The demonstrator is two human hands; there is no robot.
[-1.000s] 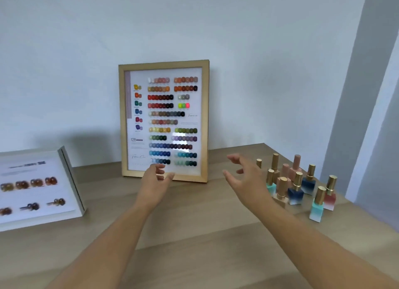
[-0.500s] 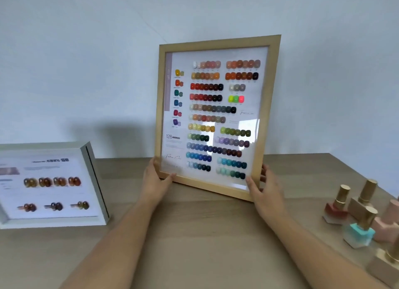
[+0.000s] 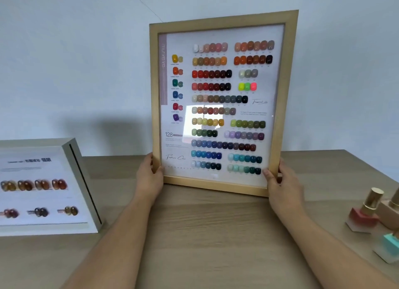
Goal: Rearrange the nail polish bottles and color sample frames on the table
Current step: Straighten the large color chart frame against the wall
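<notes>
Pale wood borders the colour sample frame [image 3: 220, 107], which in the head view stands upright and slightly tilted over the middle of the worktop [image 3: 216, 228], in front of the wall. Our left grip [image 3: 149, 176] curls round the left rail low down, thumb on the front. Our right grip [image 3: 280, 185] pinches the lower right corner the same way, thumb on the front and fingers behind. We cannot tell whether the bottom rail touches the worktop.

We judge the frame stiff and fairly light. Its glossy pane mirrors a window, so it is likely slick and breakable. The wooden rails are the place to hold, opposite each other as now, never the pane.

A white sample frame [image 3: 43, 187] lies at the left. The pink bottle [image 3: 364, 215] and teal bottle [image 3: 388, 245] stand at the right, apart from the frame, and look easy to knock over.
</notes>
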